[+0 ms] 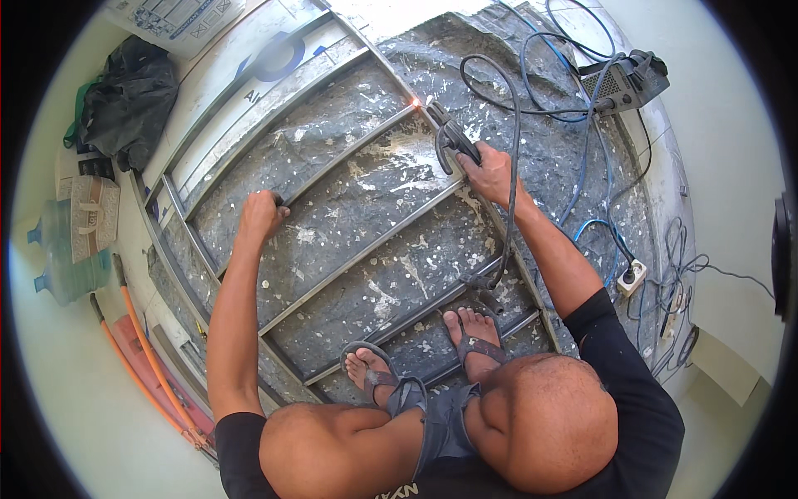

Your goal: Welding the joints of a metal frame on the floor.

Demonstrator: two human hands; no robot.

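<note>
Across the grey tarp [332, 224] lies one metal frame [363, 257], likely stiff, fairly heavy and hot near its glowing joint [416, 103]; we'd hold its bars well away from there. Our left hand [264, 218] is curled, apparently around a crossbar [349, 156], over the tarp's left part; our right hand [492, 173] grasps one electrode holder [453, 137] over its upper right. We count one welding machine [628, 83] at the tarp's upper-right edge and one blue jug [71, 258] left of it.
</note>
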